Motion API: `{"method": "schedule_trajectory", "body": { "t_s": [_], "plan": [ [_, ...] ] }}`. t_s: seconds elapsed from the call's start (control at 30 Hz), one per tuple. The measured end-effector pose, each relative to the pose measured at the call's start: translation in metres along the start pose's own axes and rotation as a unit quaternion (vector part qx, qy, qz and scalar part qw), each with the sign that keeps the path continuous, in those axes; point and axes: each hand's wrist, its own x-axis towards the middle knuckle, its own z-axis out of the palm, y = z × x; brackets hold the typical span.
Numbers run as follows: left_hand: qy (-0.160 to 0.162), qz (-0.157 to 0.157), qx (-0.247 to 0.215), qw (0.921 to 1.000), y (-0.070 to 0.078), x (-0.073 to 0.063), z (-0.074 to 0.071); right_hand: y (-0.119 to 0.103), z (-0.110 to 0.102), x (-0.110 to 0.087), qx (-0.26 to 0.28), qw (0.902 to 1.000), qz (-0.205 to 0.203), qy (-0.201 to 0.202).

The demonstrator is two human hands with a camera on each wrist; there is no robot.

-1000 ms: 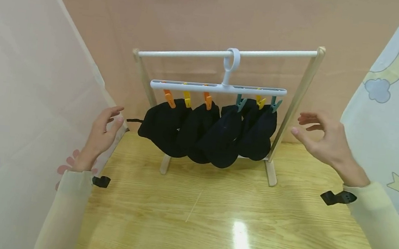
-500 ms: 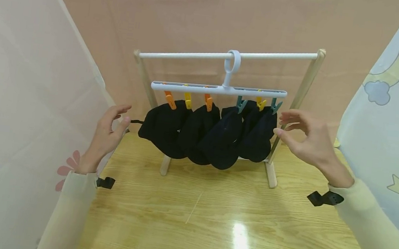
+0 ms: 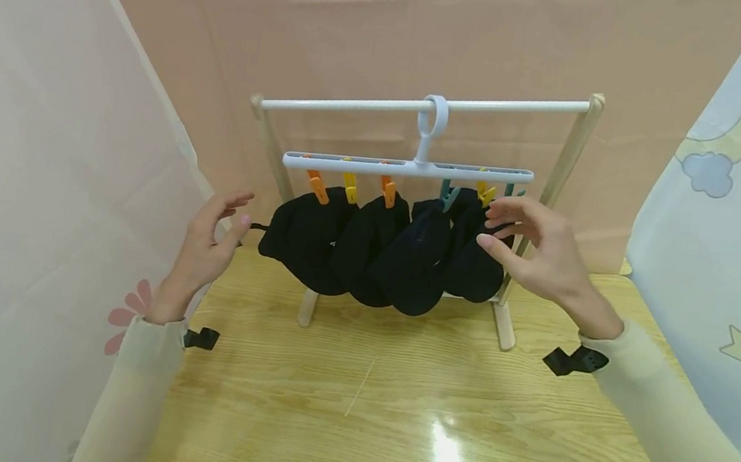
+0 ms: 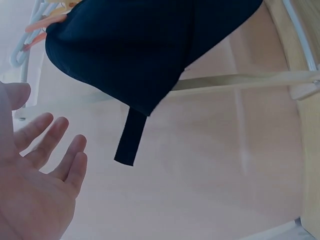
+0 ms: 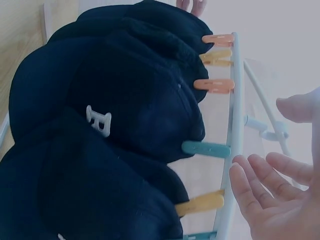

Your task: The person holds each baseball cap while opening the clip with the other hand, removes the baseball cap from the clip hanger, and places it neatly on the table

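Observation:
Several dark baseball caps hang in an overlapping row from a pale blue hanger, held by orange, yellow and teal clips. My left hand is beside the leftmost cap, fingers spread and holding nothing. In the left wrist view a strap dangles from that cap, apart from the fingers. My right hand is in front of the right end of the row, partly covering the rightmost cap and clip. The right wrist view shows its fingers relaxed near the hanger bar and a white letter on one cap.
The hanger's ring loops over the white rod of a small wooden rack standing on a wood-grain table. Printed cloth lines both sides, and a plain peach cloth hangs behind.
My right hand has moved left, from outside the rack to the rightmost cap. My left hand has shifted slightly right toward the strap. The caps and hanger stay in place on the rack.

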Motion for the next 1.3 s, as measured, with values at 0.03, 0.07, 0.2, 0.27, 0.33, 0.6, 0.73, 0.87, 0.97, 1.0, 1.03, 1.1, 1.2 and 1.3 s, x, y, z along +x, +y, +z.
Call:
{"method": "schedule_trajectory", "body": {
  "t_s": [0.03, 0.07, 0.2, 0.27, 0.33, 0.6, 0.73, 0.87, 0.97, 1.0, 1.03, 1.1, 1.2, 1.3],
  "plan": [
    [0.001, 0.003, -0.001, 1.0000, 0.001, 0.001, 0.001, -0.001, 0.002, 0.001, 0.003, 1.0000, 0.000, -0.001],
    [0.001, 0.006, -0.001, 1.0000, 0.002, 0.001, 0.002, -0.002, 0.003, 0.002, 0.003, 1.0000, -0.001, -0.002],
    [0.003, 0.014, -0.008, 0.9999, 0.007, 0.004, 0.004, -0.006, 0.010, 0.006, 0.007, 0.9999, -0.003, -0.007],
    [0.000, 0.016, -0.018, 0.9997, 0.009, 0.005, 0.006, -0.008, 0.014, 0.008, 0.004, 0.9999, -0.005, -0.010],
    [-0.003, 0.013, -0.029, 0.9995, 0.012, 0.005, 0.007, -0.010, 0.017, 0.010, 0.005, 0.9999, -0.007, -0.014],
    [-0.009, 0.006, -0.040, 0.9992, 0.017, 0.008, 0.014, -0.015, 0.028, 0.017, 0.026, 0.9993, -0.014, -0.024],
    [-0.010, 0.011, -0.038, 0.9991, 0.018, 0.010, 0.017, -0.016, 0.033, 0.019, 0.035, 0.9989, -0.018, -0.025],
    [-0.021, 0.000, -0.030, 0.9993, 0.019, 0.011, 0.021, -0.018, 0.037, 0.022, 0.047, 0.9984, -0.018, -0.027],
    [-0.032, -0.011, -0.031, 0.9990, 0.021, 0.011, 0.023, -0.021, 0.042, 0.025, 0.055, 0.9979, -0.020, -0.028],
    [-0.034, -0.012, -0.033, 0.9988, 0.021, 0.011, 0.024, -0.022, 0.043, 0.026, 0.056, 0.9978, -0.022, -0.027],
    [-0.037, -0.012, -0.032, 0.9987, 0.021, 0.011, 0.025, -0.023, 0.045, 0.027, 0.059, 0.9976, -0.024, -0.026],
    [-0.038, -0.009, -0.036, 0.9986, 0.021, 0.012, 0.027, -0.026, 0.048, 0.029, 0.061, 0.9974, -0.029, -0.025],
    [-0.041, -0.007, -0.034, 0.9986, 0.022, 0.013, 0.029, -0.029, 0.054, 0.033, 0.066, 0.9970, -0.034, -0.024],
    [-0.044, -0.011, -0.033, 0.9984, 0.023, 0.014, 0.030, -0.031, 0.059, 0.036, 0.068, 0.9968, -0.034, -0.025]
  ]
}}
